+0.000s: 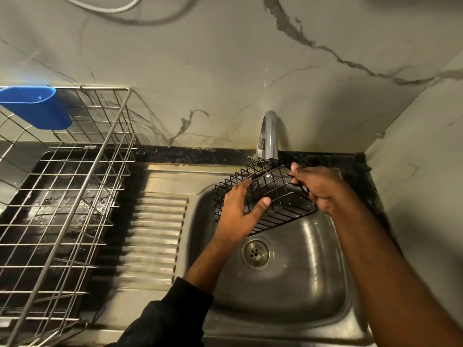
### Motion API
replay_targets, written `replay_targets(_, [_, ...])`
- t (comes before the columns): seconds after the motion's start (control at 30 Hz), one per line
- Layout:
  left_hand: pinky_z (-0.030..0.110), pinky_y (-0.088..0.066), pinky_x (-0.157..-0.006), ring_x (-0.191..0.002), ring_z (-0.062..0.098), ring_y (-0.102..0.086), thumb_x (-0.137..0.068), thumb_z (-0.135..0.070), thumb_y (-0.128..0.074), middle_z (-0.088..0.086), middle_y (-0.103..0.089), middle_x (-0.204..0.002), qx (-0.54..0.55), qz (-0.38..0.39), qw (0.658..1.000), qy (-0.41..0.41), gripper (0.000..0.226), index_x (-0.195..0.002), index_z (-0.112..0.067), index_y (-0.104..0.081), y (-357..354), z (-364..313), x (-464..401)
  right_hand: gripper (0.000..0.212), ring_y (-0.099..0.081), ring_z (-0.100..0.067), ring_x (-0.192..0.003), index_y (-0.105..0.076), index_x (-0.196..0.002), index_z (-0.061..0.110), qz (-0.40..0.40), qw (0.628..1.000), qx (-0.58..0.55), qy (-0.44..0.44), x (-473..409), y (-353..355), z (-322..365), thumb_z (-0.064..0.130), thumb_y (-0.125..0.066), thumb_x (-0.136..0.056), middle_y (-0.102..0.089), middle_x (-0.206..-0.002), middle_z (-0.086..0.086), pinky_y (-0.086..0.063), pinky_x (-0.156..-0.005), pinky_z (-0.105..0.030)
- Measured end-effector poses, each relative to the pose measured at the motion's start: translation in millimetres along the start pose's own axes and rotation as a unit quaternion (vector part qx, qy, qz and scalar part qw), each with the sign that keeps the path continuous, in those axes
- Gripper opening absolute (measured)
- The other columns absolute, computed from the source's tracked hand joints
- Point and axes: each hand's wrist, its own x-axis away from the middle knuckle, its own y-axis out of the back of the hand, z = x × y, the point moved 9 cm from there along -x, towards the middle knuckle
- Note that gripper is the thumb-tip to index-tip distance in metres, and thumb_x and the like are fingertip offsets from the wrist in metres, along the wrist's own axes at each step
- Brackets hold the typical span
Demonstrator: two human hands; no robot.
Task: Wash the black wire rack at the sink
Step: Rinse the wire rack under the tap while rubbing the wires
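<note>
The black wire rack (283, 199) is held tilted over the steel sink (295, 291), just under the spout of the grey tap (269, 136). My left hand (236, 214) grips its left side, thumb across the wires on top and fingers curled over the far edge. My right hand (318, 186) pinches the rack's right end, fingers curled round the wire rim. A thin trickle of water seems to fall from the spout onto the rack, though it is hard to tell.
A large steel dish-drying rack (62, 209) stands on the counter at left, with a blue plastic holder (37, 106) hooked on its back edge. The ribbed drainboard (155, 234) lies between it and the basin. The drain (255, 252) sits below the rack. Marble walls close in behind and on the right.
</note>
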Motion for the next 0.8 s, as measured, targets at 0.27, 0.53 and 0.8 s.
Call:
replay_targets(0.27, [0.056, -0.039, -0.112, -0.138, 0.019, -0.037, -0.091, -0.066, -0.053, 0.001, -0.039, -0.146, -0.059, -0.014, 0.997, -0.047, 0.052, -0.139, -0.047, -0.047, -6, -9, -7, 0.024, -0.036, -0.003, -0.056, -0.068, -0.088, 0.014, 0.007, 0.999, 0.033, 0.007, -11, -5, 4, 0.035, -0.06, -0.097, -0.059, -0.076, 0.002, -0.029, -0.04, -0.011])
replay_targets(0.53, [0.052, -0.026, -0.113, -0.138, 0.016, -0.031, -0.092, -0.063, -0.053, -0.002, -0.035, -0.144, -0.19, -0.059, 0.978, -0.061, 0.045, -0.126, -0.035, -0.063, 1, -26, -14, 0.022, -0.058, -0.017, -0.076, -0.067, -0.078, 0.016, 0.024, 0.999, -0.02, 0.013, -13, -19, -12, 0.03, -0.067, -0.094, -0.062, -0.074, -0.004, -0.05, -0.084, -0.035])
replay_targets(0.8, [0.032, -0.02, -0.099, -0.121, 0.006, -0.049, -0.095, -0.052, -0.06, -0.012, -0.057, -0.123, -0.125, -0.104, 0.985, -0.063, 0.034, -0.124, -0.032, -0.063, 9, -23, -5, 0.023, -0.054, -0.01, -0.076, -0.071, -0.094, 0.009, 0.028, 0.998, -0.005, 0.05, -6, -18, -2, 0.03, -0.064, -0.096, -0.061, -0.074, -0.003, -0.039, -0.076, -0.025])
